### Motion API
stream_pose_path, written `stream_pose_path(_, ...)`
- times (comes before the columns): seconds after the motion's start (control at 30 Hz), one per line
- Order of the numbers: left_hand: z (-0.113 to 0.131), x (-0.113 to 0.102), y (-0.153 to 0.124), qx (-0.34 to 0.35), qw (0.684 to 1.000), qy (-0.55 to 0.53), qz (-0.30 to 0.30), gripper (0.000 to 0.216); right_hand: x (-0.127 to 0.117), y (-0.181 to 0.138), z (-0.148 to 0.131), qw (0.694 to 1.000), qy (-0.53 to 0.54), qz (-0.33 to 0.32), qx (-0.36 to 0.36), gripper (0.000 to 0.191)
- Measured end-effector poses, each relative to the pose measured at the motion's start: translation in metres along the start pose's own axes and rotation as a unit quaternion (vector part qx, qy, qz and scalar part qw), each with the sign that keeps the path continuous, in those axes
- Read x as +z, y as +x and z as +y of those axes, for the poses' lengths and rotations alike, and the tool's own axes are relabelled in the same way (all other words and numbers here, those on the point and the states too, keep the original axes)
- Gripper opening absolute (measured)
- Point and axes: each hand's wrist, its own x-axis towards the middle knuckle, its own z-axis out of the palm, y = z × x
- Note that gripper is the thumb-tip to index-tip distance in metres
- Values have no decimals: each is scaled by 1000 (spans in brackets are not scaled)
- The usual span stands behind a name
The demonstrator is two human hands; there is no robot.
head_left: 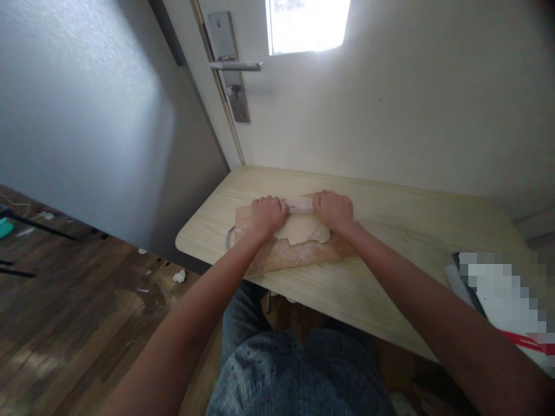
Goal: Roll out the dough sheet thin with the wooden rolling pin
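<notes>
My left hand (269,215) and my right hand (333,209) are closed around the two ends of a pale rolling pin (300,204). The pin lies crosswise over the far part of a flattened sheet of dough (301,228), whose near edge is uneven. Beneath the dough is a wooden board (277,260), dusted with flour near its front. A metal ring handle (229,237) sticks out at the board's left side. My fingers hide the ends of the pin.
The board rests on a light wooden table (399,214). At the table's right lies a blurred-out white item (498,289). Behind stands a door with a metal handle (238,66). Scraps of white paper (179,276) litter the wooden floor at left.
</notes>
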Motion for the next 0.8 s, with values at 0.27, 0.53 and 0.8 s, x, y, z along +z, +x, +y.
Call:
stream_pose_path(0.27,-7,0,-21,76,995,-24,57,38,5,-25,2,997,10,67,-43,47)
stream_pose_path(0.53,-19,-20,8,105,985,-39,-130,40,-11,1,31,984,72,-84,-140,48)
stream_pose_path(0.8,-26,-16,30,133,974,-59,-173,49,1,19,40,974,29,-112,-195,52)
